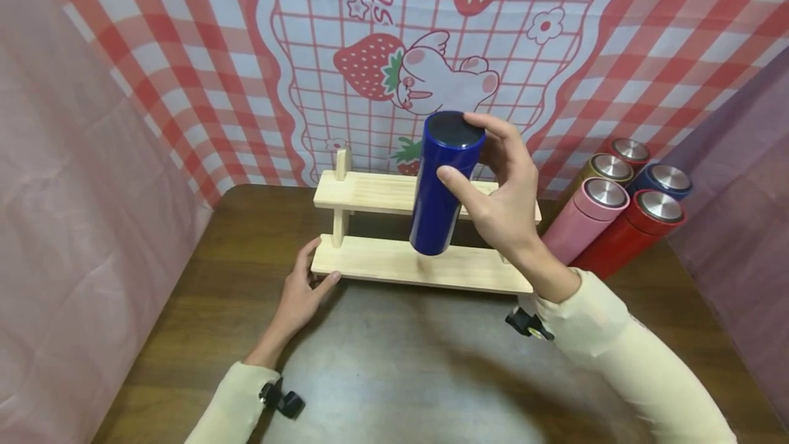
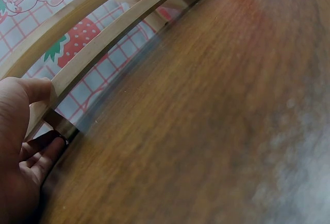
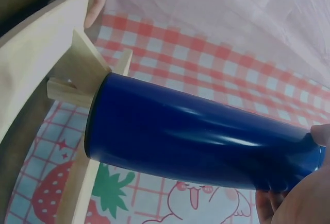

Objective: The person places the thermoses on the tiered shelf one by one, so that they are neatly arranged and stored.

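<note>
My right hand [image 1: 508,207] grips a shiny blue vacuum flask [image 1: 439,187] near its dark top, thumb in front and fingers round the far side. The flask is raised and leans slightly, its base overlapping the lower board in the head view. In the right wrist view, the blue flask [image 3: 201,131] stretches across the picture. A pale wooden two-tier rack [image 1: 382,259] stands on the table. At the left end of its lower board, my left hand [image 1: 302,297] holds on, thumb at the front edge. Close up, the left wrist view catches those fingers [image 2: 49,154] beneath the board.
Right of the rack stand several flasks with silvery lids: a pink one [image 1: 585,218], a red one [image 1: 635,235], a blue one [image 1: 668,180] and others behind. A strawberry-print checked cloth [image 1: 308,40] hangs behind the brown table [image 1: 203,279]. Pink curtains [image 1: 80,190] border the sides.
</note>
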{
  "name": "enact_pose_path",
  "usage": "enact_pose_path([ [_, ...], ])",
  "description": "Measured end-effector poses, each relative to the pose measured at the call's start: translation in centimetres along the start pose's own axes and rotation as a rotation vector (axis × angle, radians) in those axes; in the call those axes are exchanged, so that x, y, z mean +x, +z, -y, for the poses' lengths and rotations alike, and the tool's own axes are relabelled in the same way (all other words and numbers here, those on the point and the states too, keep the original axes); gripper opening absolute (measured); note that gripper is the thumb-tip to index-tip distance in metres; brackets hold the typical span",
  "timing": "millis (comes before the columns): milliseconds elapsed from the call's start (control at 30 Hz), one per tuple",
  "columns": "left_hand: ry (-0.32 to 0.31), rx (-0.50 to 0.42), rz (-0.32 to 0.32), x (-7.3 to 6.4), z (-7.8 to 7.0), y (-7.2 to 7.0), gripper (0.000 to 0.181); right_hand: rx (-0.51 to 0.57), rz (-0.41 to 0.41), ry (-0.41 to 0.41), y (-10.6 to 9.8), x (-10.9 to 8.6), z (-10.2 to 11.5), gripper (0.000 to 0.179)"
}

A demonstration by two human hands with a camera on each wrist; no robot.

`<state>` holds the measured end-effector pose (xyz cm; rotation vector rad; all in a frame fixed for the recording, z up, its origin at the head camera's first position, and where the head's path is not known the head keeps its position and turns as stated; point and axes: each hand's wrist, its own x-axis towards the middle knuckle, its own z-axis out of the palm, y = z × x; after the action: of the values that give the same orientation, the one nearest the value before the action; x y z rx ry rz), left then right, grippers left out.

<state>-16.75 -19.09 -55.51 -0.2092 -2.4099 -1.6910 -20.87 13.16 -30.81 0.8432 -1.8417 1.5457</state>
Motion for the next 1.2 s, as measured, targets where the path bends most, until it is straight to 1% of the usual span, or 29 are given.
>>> enact_pose_path([
  [100,-0.041,-0.012,0.006,-0.1,-1.4,-0.1,0.080,-0.017,0.004,-0.017,0.4,0.4,-0.2,0.065],
  [133,-0.068,-0.005,0.006,-0.2,-2.0,-0.1,0.081,-0.023,0.007,-0.021,0.6,0.5,-0.3,0.065],
  [167,-0.088,-0.008,0.009,-0.2,-2.2,-0.1,0.082,-0.031,0.008,-0.023,0.8,0.6,-0.4,0.065],
  [267,-0.109,-0.004,0.009,-0.3,-2.4,-0.1,0.083,-0.045,0.015,-0.025,1.4,0.8,-0.8,0.065],
  [333,-0.113,-0.014,0.008,-0.3,-2.5,-0.1,0.083,-0.050,0.020,-0.022,1.9,0.9,-1.0,0.065],
  [567,-0.122,0.004,0.013,-0.2,-2.4,0.0,0.083,-0.034,0.029,-0.033,3.2,1.2,-1.5,0.065],
  [767,-0.114,-0.028,0.017,-0.1,-2.2,0.0,0.081,-0.013,0.043,-0.037,4.2,1.8,-1.8,0.064],
  [900,-0.114,-0.039,0.017,0.0,-2.2,0.1,0.081,-0.003,0.029,-0.047,4.8,2.4,-2.0,0.064],
  [1067,-0.112,-0.030,0.013,-0.1,-2.2,0.0,0.083,0.005,0.013,-0.085,5.5,3.4,-2.3,0.063],
  [1200,-0.104,-0.028,0.011,-0.1,-2.3,0.0,0.084,0.019,0.007,-0.084,5.9,4.0,-2.5,0.061],
])
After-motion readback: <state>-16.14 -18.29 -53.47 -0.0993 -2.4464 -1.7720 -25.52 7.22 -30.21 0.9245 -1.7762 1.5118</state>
